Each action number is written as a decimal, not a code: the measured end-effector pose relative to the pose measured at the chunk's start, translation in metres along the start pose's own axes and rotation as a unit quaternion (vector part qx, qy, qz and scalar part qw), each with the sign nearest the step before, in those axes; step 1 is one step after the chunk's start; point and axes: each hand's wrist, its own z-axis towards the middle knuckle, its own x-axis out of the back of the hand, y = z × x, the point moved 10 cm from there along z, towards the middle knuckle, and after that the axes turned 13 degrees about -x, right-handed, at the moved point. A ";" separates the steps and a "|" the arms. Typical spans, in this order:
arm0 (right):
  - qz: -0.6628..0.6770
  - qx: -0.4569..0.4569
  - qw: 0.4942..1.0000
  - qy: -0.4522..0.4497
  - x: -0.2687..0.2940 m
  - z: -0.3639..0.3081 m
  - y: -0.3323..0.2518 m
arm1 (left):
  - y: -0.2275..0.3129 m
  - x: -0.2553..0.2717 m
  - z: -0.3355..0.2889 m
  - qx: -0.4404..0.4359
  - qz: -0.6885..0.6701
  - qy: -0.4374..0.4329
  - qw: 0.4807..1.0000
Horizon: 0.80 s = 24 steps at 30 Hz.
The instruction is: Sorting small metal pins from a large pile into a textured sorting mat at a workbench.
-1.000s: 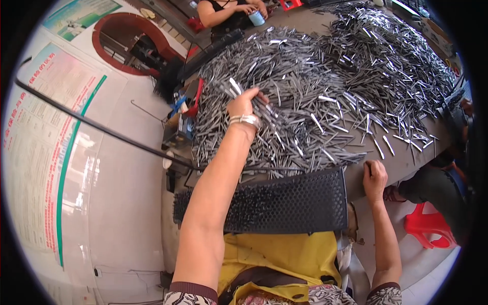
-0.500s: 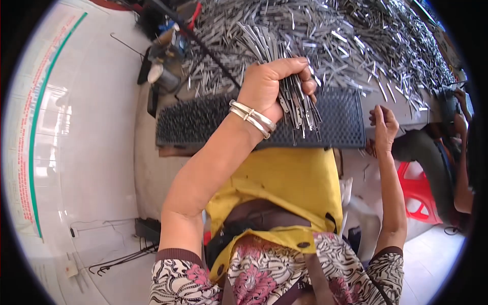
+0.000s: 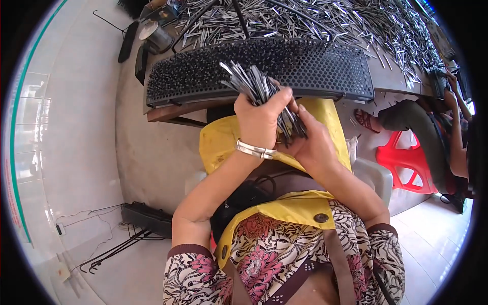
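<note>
A thick bundle of thin, flat metal strips [image 3: 254, 84] is gripped in my left hand [image 3: 262, 119], whose thumb lies across it. The strips fan out at the upper end and lean up to the left. At their lower end my right hand [image 3: 317, 145] cups the bundle, its palm close to the strip ends and its thumb side along the strips. Its other fingers are partly hidden behind the bundle. Both hands are above the yellow apron [image 3: 218, 145] on my lap, just on the near side of a black perforated rack [image 3: 335, 71].
Black pieces fill the rack's left part, while bare holes show at its right. Behind it lies a large heap of metal strips [image 3: 335, 18]. A metal cylinder [image 3: 156, 36] stands at the left. Another person sits at the far right by a red plastic stool [image 3: 404, 157].
My left hand has lowered the bundle toward my lap. My right hand has come in from the right to the bundle's lower end. The view has shifted, with the rack now higher.
</note>
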 end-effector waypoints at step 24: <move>0.110 -0.064 0.980 0.156 0.033 0.037 0.051 | -0.058 0.047 -0.017 0.130 -0.013 -0.060 0.990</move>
